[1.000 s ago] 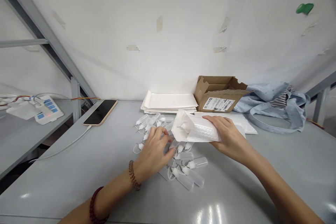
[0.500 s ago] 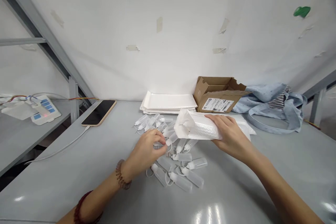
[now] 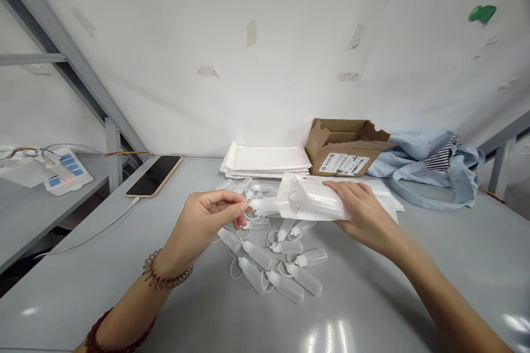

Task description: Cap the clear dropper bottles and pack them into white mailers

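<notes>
My left hand [image 3: 219, 212] pinches the tip end of a small translucent squeeze bottle [image 3: 269, 205]. The bottle lies level, its base end at the mouth of a white bubble mailer [image 3: 321, 198]. My right hand [image 3: 362, 212] grips that mailer from the right and holds it sideways, its mouth open to the left. How far the bottle reaches inside is hard to see. Below the hands, several more squeeze bottles [image 3: 285, 285] with looped cap straps lie scattered on the grey table [image 3: 199, 314].
A stack of white mailers [image 3: 269, 159] lies against the wall, beside an open cardboard box [image 3: 343, 149]. Another white mailer [image 3: 387, 198] is partly under my right hand. Light blue cloth [image 3: 439, 171] lies at the right. A phone [image 3: 155, 175] on a cable and a power strip [image 3: 68, 171] are at left.
My left hand has moved from the pile of bottles, now pinching one bottle brought up to the mailer's mouth. My right hand and the mailer have stayed almost still.
</notes>
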A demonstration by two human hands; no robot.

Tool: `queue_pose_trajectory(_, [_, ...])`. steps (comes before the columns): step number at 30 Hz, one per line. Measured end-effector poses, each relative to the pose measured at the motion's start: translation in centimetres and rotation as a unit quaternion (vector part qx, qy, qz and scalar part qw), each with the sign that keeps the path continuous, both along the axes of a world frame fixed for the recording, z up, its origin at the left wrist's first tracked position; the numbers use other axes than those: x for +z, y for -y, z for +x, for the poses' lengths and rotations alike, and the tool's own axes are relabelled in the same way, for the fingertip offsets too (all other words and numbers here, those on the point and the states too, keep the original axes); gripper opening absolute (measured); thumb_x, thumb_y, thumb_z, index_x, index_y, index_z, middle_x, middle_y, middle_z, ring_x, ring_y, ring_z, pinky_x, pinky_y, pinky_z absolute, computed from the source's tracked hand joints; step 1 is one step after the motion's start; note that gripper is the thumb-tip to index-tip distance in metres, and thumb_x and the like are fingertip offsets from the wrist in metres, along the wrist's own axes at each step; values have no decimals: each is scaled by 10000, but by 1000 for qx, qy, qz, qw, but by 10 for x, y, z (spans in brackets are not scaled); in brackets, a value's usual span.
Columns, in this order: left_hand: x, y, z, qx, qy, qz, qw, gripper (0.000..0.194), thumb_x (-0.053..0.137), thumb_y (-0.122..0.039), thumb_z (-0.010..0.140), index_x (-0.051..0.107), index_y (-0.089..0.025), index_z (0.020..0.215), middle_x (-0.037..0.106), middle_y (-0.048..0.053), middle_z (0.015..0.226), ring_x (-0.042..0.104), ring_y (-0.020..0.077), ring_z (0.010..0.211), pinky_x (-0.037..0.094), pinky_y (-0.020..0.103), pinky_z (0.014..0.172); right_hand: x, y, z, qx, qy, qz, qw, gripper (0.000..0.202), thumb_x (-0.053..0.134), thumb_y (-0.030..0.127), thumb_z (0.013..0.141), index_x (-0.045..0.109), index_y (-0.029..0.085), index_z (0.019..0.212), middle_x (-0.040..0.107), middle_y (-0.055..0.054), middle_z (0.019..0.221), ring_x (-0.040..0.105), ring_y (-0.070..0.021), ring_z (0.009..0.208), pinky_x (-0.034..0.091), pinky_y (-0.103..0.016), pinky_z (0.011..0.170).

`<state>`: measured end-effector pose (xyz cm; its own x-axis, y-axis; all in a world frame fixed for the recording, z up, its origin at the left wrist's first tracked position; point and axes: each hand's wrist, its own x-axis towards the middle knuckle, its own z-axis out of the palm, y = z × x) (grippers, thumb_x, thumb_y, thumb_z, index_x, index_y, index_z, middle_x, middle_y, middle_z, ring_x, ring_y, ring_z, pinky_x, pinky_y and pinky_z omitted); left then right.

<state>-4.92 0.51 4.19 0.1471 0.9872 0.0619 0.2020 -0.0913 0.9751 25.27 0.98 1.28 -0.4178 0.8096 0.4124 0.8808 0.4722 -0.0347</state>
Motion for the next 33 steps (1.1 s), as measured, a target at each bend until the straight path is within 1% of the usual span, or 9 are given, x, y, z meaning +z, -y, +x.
queue_pose_trajectory(5, [-7, 1, 6, 35, -9, 28, 999, 102, 694, -267, 724, 705, -166, 709, 658, 1, 573, 616, 129, 529, 545, 215, 524, 1, 5, -10, 27, -7, -13, 1000, 552, 471, 86, 716, 414, 223, 1249, 623, -98, 1088, 573, -278, 959, 387, -434, 844])
queue_pose_trajectory(15, [-19, 9, 27, -94, -30, 99, 990, 129, 588, -176, 785, 707, -173, 738, 681, 35, 742, 644, 155, 633, 566, 249, 587, -2, 19, -35, 94, -14, -26, 995, 564, 461, 16, 645, 424, 150, 1192, 603, -129, 1020, 538, -271, 900, 390, -441, 819])
queue_pose_trajectory(21, [-21, 19, 40, -167, -128, 191, 959, 356, 375, -50, 797, 617, -178, 571, 602, 20, 624, 552, 149, 613, 477, 251, 585, -4, 28, -51, 132, -7, -26, 991, 636, 424, 9, 601, 404, 133, 1224, 605, -146, 1028, 537, -279, 902, 407, -447, 791])
queue_pose_trajectory(23, [-20, 22, 41, -184, -151, 207, 949, 368, 350, -52, 808, 597, -174, 563, 581, 22, 600, 533, 147, 582, 462, 249, 555, -4, 29, -51, 132, -8, -27, 991, 640, 418, 9, 606, 398, 142, 1231, 604, -143, 1036, 539, -279, 908, 407, -447, 792])
queue_pose_trajectory(26, [-18, 23, 35, -199, -145, 201, 948, 338, 388, -122, 863, 658, -178, 666, 651, 40, 709, 599, 158, 652, 515, 269, 648, -3, 25, -45, 120, -14, -31, 992, 596, 430, 22, 643, 404, 154, 1224, 601, -139, 1037, 540, -278, 907, 406, -441, 793])
queue_pose_trajectory(28, [-18, 20, 29, -147, -107, 196, 964, 241, 463, -184, 870, 694, -184, 803, 688, 50, 823, 638, 157, 689, 543, 271, 684, 0, 22, -40, 105, -20, -31, 994, 580, 446, 28, 658, 410, 156, 1223, 598, -137, 1041, 538, -278, 905, 406, -437, 791])
queue_pose_trajectory(30, [-18, 15, 23, -29, -66, 194, 978, 163, 553, -232, 837, 680, -186, 927, 685, 53, 873, 652, 162, 730, 558, 262, 670, 4, 20, -34, 88, -27, -36, 995, 572, 469, 41, 665, 417, 158, 1222, 593, -134, 1050, 535, -280, 918, 405, -440, 801])
queue_pose_trajectory(32, [-17, 10, 19, 67, -49, 166, 983, 246, 619, -275, 793, 642, -189, 1022, 671, 51, 903, 650, 177, 807, 560, 253, 650, 8, 18, -29, 75, -32, -52, 995, 560, 491, 65, 674, 424, 165, 1220, 590, -130, 1062, 533, -283, 945, 405, -449, 822])
queue_pose_trajectory(33, [-17, 8, 19, 74, -51, 132, 987, 282, 636, -298, 777, 630, -190, 1037, 669, 46, 899, 647, 181, 818, 558, 250, 637, 9, 18, -28, 73, -31, -61, 995, 563, 498, 75, 674, 425, 168, 1224, 588, -129, 1076, 532, -285, 964, 405, -455, 834])
